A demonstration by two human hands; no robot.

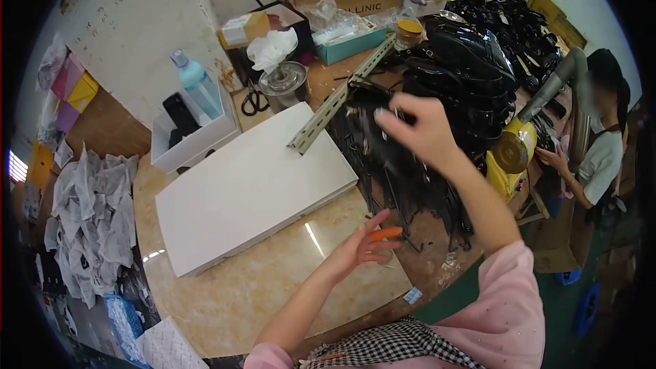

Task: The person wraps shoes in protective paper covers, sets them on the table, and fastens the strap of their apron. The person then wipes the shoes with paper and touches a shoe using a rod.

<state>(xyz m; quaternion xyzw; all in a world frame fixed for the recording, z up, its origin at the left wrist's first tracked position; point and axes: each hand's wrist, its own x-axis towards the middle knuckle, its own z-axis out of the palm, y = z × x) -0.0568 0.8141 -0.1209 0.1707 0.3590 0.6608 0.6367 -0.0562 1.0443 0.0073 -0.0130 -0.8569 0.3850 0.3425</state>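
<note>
My left hand [352,249] is over the stone-patterned board [273,294], its fingers curved around a small orange object [385,234]. Only part of that object shows. Above a pile of thin black straps [447,212] is my right hand [424,130], with thumb and fingers bent toward each other. Dark, blurred material is beside and below its fingertips; what it grips I cannot make out. A white slab [249,188] lies to the left, with one end of a slotted metal bar [328,113] over its upper edge.
Stacked shiny black items [465,68] fill the back right. A white bin [198,140] with a bottle, a metal canister [283,85], scissors [255,102] and a teal box [350,44] stand behind the slab. At the far right a person [601,157] is beside a yellow machine [509,157].
</note>
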